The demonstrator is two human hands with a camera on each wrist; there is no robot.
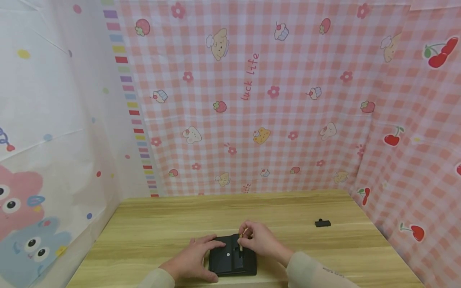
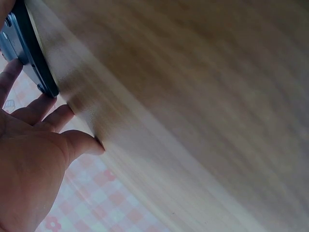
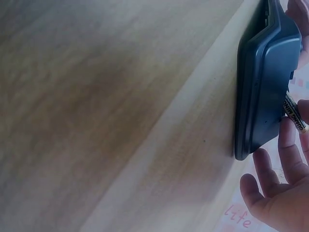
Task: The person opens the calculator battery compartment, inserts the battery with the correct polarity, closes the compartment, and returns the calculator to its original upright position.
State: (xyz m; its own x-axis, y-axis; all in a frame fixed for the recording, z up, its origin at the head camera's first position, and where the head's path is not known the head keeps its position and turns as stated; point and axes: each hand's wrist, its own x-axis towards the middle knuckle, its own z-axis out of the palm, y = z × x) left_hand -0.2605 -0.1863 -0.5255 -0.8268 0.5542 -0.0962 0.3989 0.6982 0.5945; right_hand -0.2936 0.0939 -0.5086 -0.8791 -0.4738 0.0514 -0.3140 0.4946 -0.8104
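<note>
A black device [image 1: 220, 262] lies on the wooden table with a narrow recess, the battery compartment [image 1: 238, 262], facing up on its right part. My right hand [image 1: 262, 241] pinches a small cylindrical battery [image 1: 241, 245] between thumb and fingers, tilted with its lower end at the compartment. Dark lettering on a pale wrapper shows on the battery [image 3: 292, 110] in the right wrist view. My left hand [image 1: 192, 257] rests at the device's left side, with fingers spread over its upper left and the thumb at its near left corner.
A small black clip-like piece [image 1: 323, 223] lies toward the right rear of the wooden table [image 1: 162, 224]. Pink checked cloth [image 1: 234, 120] hangs behind and at the right; a white patterned cloth [image 1: 79, 120] hangs at the left.
</note>
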